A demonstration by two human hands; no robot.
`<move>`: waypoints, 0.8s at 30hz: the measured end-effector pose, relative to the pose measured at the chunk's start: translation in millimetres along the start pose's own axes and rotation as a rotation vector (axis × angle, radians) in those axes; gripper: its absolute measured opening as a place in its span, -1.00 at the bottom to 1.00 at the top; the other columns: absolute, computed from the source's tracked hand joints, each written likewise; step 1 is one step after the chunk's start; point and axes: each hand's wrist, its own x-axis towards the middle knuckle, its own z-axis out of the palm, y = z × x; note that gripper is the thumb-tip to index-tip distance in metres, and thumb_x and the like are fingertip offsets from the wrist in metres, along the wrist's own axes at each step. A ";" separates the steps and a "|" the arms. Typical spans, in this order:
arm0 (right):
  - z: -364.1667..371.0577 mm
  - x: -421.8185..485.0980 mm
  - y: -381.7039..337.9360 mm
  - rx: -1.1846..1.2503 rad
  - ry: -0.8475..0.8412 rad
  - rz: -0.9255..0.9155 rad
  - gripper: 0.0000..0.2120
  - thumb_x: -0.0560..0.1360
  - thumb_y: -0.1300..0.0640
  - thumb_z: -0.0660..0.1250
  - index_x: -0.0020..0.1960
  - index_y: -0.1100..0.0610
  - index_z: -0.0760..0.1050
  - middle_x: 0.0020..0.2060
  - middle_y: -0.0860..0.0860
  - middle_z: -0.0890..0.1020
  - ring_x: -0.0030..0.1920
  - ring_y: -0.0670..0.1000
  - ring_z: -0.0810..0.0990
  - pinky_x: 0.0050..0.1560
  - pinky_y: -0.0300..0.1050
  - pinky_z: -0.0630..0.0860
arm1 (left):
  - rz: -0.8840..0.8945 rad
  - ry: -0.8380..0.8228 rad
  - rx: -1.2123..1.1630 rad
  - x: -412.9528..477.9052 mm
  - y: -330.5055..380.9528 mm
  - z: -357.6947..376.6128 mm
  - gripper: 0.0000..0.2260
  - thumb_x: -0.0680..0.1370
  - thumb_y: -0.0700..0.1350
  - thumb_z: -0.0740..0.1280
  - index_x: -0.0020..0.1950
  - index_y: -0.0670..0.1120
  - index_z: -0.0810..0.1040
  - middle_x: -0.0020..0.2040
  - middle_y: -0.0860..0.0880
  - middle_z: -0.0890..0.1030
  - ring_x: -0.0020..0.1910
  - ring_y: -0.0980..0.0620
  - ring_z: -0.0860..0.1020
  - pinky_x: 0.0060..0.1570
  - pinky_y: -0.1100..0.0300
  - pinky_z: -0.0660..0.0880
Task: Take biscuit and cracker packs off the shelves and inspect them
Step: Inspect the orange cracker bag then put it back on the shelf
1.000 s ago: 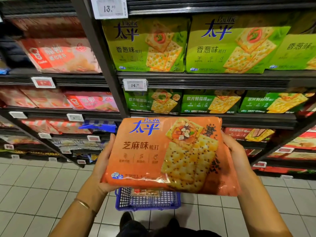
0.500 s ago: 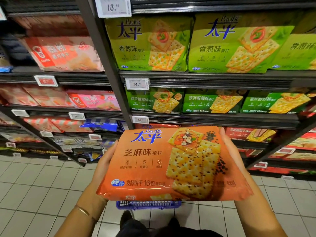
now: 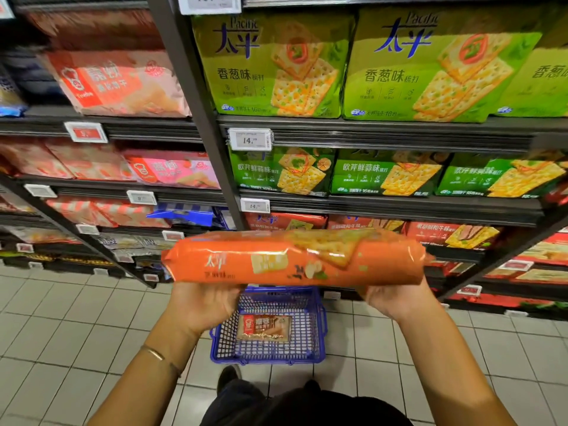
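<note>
I hold a large orange cracker pack (image 3: 295,259) in front of the shelves at mid height. It is tipped back, so its bottom edge faces me and its printed front points up. My left hand (image 3: 203,305) grips it from below at the left end. At the right end my right hand (image 3: 396,298) grips it from below too. The fingers of both hands are hidden behind the pack.
Shelves ahead carry light green cracker packs (image 3: 273,66), darker green packs (image 3: 282,172) and red packs (image 3: 451,235). Pink and red biscuit packs (image 3: 116,84) fill the left bay. A blue basket (image 3: 319,327) with one biscuit pack (image 3: 264,327) stands on the tiled floor below.
The orange pack has tipped from front-facing to edge-on, its top going away from me. Both hands have slid from its sides to underneath. The basket below has come into view.
</note>
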 end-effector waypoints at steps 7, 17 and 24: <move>-2.6 1.0 -2.8 0.005 -0.072 -0.054 -0.67 0.59 -0.07 0.31 0.23 0.08 0.67 0.04 0.16 0.76 -0.08 0.17 0.78 -0.24 0.07 0.72 | -0.031 -0.027 -0.086 2.1 4.7 3.2 -0.44 0.22 -0.06 0.76 0.17 -0.11 0.74 0.09 -0.15 0.75 0.02 -0.14 0.75 -0.19 0.10 0.73; -10.6 -5.2 -6.5 -0.237 -0.322 0.157 -0.56 0.56 -0.18 0.36 0.31 0.06 0.65 0.35 0.21 0.61 0.30 0.29 0.63 0.18 0.28 0.62 | 0.056 0.123 0.214 5.8 39.7 7.5 -0.60 0.66 0.16 0.26 0.21 -0.07 0.74 0.18 -0.20 0.73 0.12 -0.21 0.71 0.08 -0.17 0.66; -6.5 7.9 18.2 -0.138 -0.275 0.223 -0.48 0.56 -0.26 0.25 0.26 0.09 0.68 0.25 0.22 0.67 0.17 0.27 0.71 0.01 0.19 0.68 | 0.154 -0.065 0.337 -13.8 25.4 44.5 -0.46 0.41 0.35 0.51 0.23 0.03 0.75 0.23 -0.08 0.73 0.21 -0.06 0.70 0.10 0.00 0.66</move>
